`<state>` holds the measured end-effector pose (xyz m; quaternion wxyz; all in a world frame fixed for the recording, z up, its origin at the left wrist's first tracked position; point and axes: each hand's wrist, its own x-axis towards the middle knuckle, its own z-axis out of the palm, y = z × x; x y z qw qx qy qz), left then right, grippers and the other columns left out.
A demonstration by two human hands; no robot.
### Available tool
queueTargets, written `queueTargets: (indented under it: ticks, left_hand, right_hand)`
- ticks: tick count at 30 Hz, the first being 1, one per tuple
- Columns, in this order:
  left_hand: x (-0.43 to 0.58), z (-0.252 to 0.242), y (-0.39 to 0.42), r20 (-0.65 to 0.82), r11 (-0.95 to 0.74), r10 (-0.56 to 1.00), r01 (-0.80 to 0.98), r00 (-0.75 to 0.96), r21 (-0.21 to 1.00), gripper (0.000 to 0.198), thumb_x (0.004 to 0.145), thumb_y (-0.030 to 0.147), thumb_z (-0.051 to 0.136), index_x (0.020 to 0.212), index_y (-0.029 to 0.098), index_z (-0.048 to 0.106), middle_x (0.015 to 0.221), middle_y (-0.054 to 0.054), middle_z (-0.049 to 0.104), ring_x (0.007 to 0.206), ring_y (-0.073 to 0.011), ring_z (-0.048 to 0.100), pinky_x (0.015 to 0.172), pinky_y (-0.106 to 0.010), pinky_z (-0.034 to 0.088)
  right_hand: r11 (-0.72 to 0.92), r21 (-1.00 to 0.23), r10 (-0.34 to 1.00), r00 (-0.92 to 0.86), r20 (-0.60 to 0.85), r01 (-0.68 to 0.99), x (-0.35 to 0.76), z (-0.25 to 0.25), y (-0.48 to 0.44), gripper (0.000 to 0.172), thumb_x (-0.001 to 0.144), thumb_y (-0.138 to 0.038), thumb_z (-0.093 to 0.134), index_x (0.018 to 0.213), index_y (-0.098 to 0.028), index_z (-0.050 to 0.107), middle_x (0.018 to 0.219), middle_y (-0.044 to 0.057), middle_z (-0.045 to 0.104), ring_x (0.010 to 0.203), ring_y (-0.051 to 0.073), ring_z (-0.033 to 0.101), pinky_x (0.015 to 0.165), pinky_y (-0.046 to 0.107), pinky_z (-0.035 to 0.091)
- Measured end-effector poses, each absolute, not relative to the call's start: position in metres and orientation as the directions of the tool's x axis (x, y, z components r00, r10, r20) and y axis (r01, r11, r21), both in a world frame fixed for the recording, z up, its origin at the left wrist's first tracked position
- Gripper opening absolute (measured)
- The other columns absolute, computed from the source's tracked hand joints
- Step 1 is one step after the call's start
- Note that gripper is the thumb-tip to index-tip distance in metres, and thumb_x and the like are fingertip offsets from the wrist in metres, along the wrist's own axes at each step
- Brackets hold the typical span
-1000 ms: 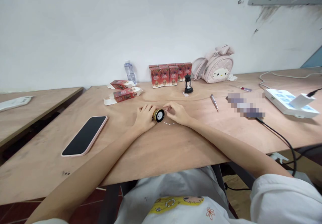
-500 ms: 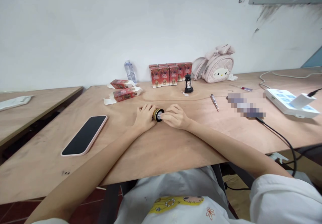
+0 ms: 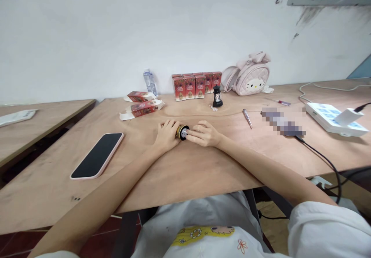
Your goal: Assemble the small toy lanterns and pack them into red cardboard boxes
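My left hand (image 3: 168,135) rests on the table, its fingers wrapped over a small black and gold lantern (image 3: 178,132) that lies on its side. The lantern's round base faces right, with a black rim around a grey-white inside. My right hand (image 3: 204,134) is at that base, palm down. Its fingers are stretched out and somewhat apart, with the fingertips at the grey inside; nothing shows held in them. Most of the lantern's body is hidden behind my left hand. Behind, a black lantern (image 3: 217,98) stands upright.
Red boxes (image 3: 189,87) stand against the wall, with opened red cartons (image 3: 146,108) and a bottle (image 3: 149,81) to their left. A pink bag (image 3: 251,78), a screwdriver (image 3: 247,118), another screwdriver (image 3: 284,103) and a power strip (image 3: 324,115) lie right. A phone (image 3: 97,156) lies left.
My right hand's fingers have loosened from a pinch and stretched out at the lantern's base, showing more of the grey inside. My left hand stays in place.
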<state>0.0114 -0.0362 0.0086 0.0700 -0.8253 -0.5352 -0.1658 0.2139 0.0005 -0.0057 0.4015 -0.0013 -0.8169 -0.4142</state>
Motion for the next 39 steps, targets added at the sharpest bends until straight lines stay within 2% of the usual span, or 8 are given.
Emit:
queueTargets:
  ticks: [6,16,23,29,35,39]
  left_hand:
    - [0.010,0.007,-0.035,0.358,-0.420,0.856,0.906,0.372,0.064,0.038,0.074,0.023,0.054,0.112,0.021,0.054,0.115,-0.010,0.060,0.110,-0.0296,0.051,0.086,-0.045,0.035]
    - [0.011,0.007,-0.035,0.353,-0.415,0.860,0.908,0.369,0.060,0.040,0.074,0.023,0.055,0.113,0.021,0.055,0.114,-0.011,0.059,0.110,-0.0301,0.051,0.087,-0.045,0.036]
    - [0.010,0.006,-0.035,0.360,-0.418,0.855,0.907,0.373,0.053,0.040,0.074,0.024,0.055,0.114,0.021,0.054,0.113,-0.011,0.059,0.109,-0.0302,0.052,0.085,-0.044,0.035]
    - [0.010,0.006,-0.034,0.363,-0.411,0.856,0.910,0.367,0.049,0.039,0.074,0.024,0.055,0.114,0.022,0.055,0.112,-0.011,0.059,0.109,-0.0303,0.051,0.087,-0.044,0.035]
    - [0.011,0.006,-0.033,0.348,-0.398,0.868,0.915,0.353,0.063,0.039,0.074,0.022,0.054,0.113,0.021,0.054,0.114,-0.011,0.059,0.110,-0.0305,0.050,0.087,-0.046,0.036]
    - [0.010,0.006,-0.031,0.358,-0.377,0.870,0.925,0.339,0.041,0.040,0.073,0.021,0.053,0.113,0.020,0.054,0.115,-0.013,0.058,0.111,-0.0318,0.050,0.088,-0.047,0.035]
  right_hand:
    - [0.651,0.653,-0.284,-0.674,0.682,0.387,0.212,-0.006,-0.003,0.017,0.092,-0.013,0.050,0.097,-0.023,0.063,0.091,-0.001,0.074,0.078,0.012,0.054,0.077,0.032,0.035]
    - [0.682,0.625,-0.232,-0.697,0.678,0.381,0.211,-0.013,-0.002,0.022,0.093,-0.012,0.047,0.102,-0.025,0.063,0.094,-0.001,0.073,0.077,0.012,0.051,0.073,0.033,0.032]
    - [0.613,0.668,-0.306,-0.652,0.693,0.422,0.208,-0.007,-0.005,0.016,0.092,-0.013,0.050,0.094,-0.022,0.064,0.089,-0.002,0.073,0.075,0.012,0.050,0.075,0.032,0.033]
    - [0.622,0.660,-0.299,-0.652,0.697,0.421,0.209,-0.006,-0.006,0.017,0.091,-0.012,0.051,0.095,-0.021,0.064,0.091,-0.001,0.072,0.076,0.012,0.048,0.076,0.031,0.033]
    - [0.678,0.608,-0.218,-0.677,0.703,0.414,0.202,-0.012,-0.003,0.018,0.093,-0.011,0.048,0.099,-0.022,0.062,0.091,0.000,0.072,0.076,0.013,0.050,0.075,0.032,0.030]
    - [0.739,0.493,-0.083,-0.664,0.743,0.460,0.196,-0.014,0.000,0.021,0.095,-0.012,0.043,0.098,-0.022,0.061,0.081,0.000,0.070,0.076,0.014,0.051,0.075,0.032,0.030]
